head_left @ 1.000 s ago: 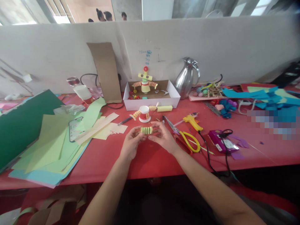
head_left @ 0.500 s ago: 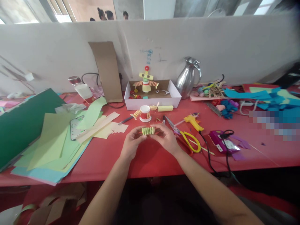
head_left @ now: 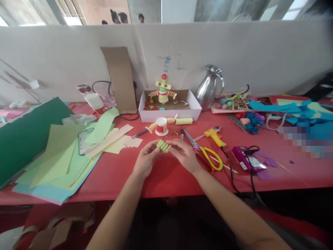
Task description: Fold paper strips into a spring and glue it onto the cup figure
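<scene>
Pinched at centre frame betw. left hand (head_left: 144,161) & right hand (head_left: 183,155): folded paper spring (head_left: 163,146), long axis tilted down-right, fingertips shut on both ends.

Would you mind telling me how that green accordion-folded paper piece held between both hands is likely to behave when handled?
The folded paper spring is pinched between the left hand and right hand. Its thin pleats suggest it is probably very light and springy, stretching or squashing easily. Being paper, it would likely crush or tear under a firm grip.
</scene>
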`<state>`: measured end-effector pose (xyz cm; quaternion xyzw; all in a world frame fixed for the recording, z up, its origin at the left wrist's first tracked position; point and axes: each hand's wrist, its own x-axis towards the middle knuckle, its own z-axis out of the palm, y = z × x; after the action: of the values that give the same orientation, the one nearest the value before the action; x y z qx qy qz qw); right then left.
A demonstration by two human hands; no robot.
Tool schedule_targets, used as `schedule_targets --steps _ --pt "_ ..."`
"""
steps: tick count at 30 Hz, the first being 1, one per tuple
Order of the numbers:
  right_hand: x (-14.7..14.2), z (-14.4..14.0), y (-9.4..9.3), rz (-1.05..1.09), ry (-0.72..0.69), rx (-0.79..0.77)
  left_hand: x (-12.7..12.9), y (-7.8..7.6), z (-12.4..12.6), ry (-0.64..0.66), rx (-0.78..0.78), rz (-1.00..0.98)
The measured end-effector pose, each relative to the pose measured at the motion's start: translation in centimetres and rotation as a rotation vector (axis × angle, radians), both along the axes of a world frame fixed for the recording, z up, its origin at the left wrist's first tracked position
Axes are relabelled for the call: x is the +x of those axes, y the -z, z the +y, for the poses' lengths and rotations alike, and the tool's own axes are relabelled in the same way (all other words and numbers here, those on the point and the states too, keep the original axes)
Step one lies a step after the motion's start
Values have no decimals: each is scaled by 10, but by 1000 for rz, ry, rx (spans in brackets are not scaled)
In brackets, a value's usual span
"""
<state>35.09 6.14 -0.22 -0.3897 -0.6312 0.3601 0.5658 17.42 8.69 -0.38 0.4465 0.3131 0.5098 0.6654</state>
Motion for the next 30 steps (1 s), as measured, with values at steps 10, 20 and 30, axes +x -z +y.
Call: schedule_targets --steps 10,20,30 --pt "0 0 2 -75 48 30 0 -3 -5 106 105 163" --pt "9 6 -13 -218 -28 -28 6 2 -4 -121 492 435" --pt "23 122 -61 -239 134 166 -3 5 -3 -637 459 494"
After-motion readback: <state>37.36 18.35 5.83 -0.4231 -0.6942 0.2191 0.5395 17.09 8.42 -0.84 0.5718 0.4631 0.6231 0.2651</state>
